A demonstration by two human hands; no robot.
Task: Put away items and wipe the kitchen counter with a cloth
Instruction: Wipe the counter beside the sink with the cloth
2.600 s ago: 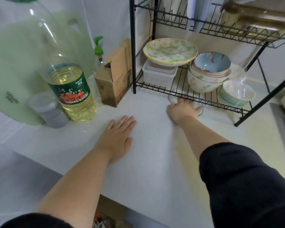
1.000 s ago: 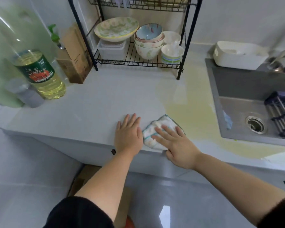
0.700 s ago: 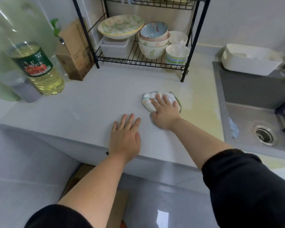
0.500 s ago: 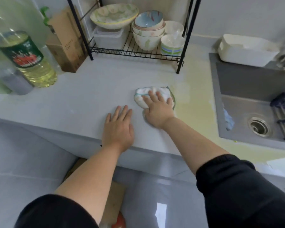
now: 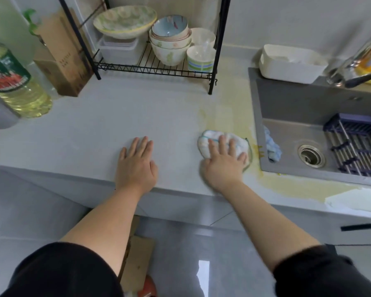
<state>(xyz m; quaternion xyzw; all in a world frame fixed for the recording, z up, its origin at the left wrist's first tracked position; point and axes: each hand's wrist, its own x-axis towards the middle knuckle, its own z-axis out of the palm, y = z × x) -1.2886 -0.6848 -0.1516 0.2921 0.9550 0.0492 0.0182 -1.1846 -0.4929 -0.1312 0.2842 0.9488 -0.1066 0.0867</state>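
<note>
Wiping step: the right hand (image 5: 222, 166) is pressing the cloth (image 5: 205, 146) down onto the worktop (image 5: 94, 133), with its fingers spread flat over it and not pinching it.
Cloth position: it is lying near the worktop's front edge, just beside the left rim of the sink (image 5: 287, 99). Its white bulk is showing ahead of the fingertips and to their left.
Cloth axis: the bunched pad is sitting wider than deep, its long side running left to right, roughly along the front edge.
Left hand: the left hand (image 5: 137, 166) is resting palm down on bare worktop, fingers straight and close together. It is holding nothing and is sitting well apart from the cloth, to its left.
Nearer hand: the right is covering the cloth, and the left seems to be bracing.
Stain direction: the yellowish patch (image 5: 225, 112) is reaching from the cloth toward the right leg of the dish rack (image 5: 154, 69). It is also running rightward along the strip in front of the sink.
Coming move: this is probably calling for a push away from the body or a sweep to the right. With the sink rim sitting so close, the cloth is risking a slip over the edge.
</note>
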